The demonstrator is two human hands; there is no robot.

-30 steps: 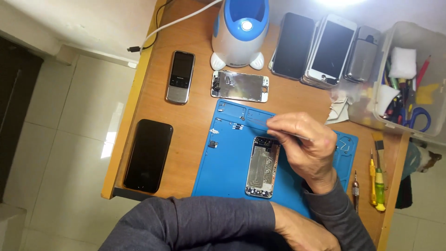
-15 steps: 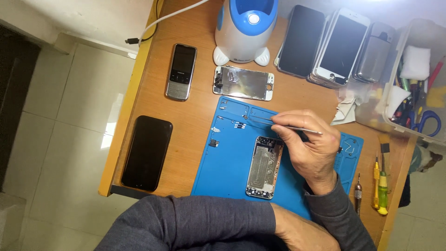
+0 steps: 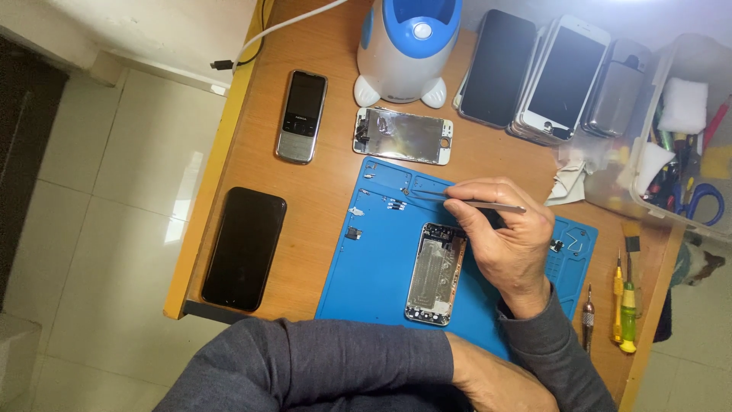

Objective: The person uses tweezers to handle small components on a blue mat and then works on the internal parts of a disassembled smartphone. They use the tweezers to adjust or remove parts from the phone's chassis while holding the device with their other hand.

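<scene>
We look down on a wooden tabletop (image 3: 328,198) with a yellow edge strip along its left side. Beside it lies a floor (image 3: 99,229) of large pale glossy tiles, where soft light reflects near the table's edge. A white wall (image 3: 152,23) meets the tiles at the top, and a dark opening (image 3: 23,152) stands at the far left.

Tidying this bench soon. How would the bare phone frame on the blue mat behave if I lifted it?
The opened phone frame looks thin and hollowed, so probably light and slightly bendable. Exposed internals suggest fragility. Lying flat on the blue mat, it shouldn't roll.
</scene>
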